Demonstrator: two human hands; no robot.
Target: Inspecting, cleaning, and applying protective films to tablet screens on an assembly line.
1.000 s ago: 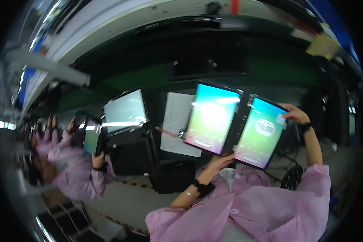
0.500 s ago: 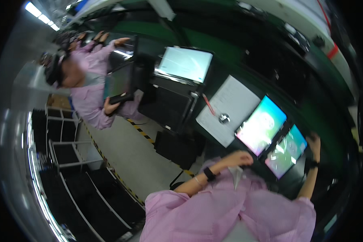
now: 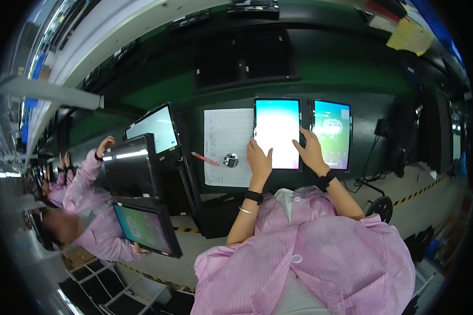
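Observation:
A tablet (image 3: 277, 121) with a bright, lit blue-to-white screen lies upright in front of me on the dark bench. My left hand (image 3: 259, 161) grips its lower left edge, the thumb resting over the screen. On the opposite side, my right hand (image 3: 312, 155) is closed round the lower right edge, thumb on the glass. Parts of the fingers are hidden at the tablet's sides. Just right of it lies a second tablet (image 3: 331, 134) with a blue and green lit screen, close to my right hand but not held.
Left of the tablets, a printed grid sheet (image 3: 223, 176) carries a red pen (image 3: 205, 158) and a small shiny round object (image 3: 230, 160). A co-worker (image 3: 92, 210) at the left holds a lit tablet (image 3: 142, 228). Black panels (image 3: 244, 58) lie at the back; cables (image 3: 370, 163) trail at right.
My view has swung to the right and levelled. My left hand has come up from near my body onto the brighter tablet; my right hand has left the second tablet's far side for the brighter one.

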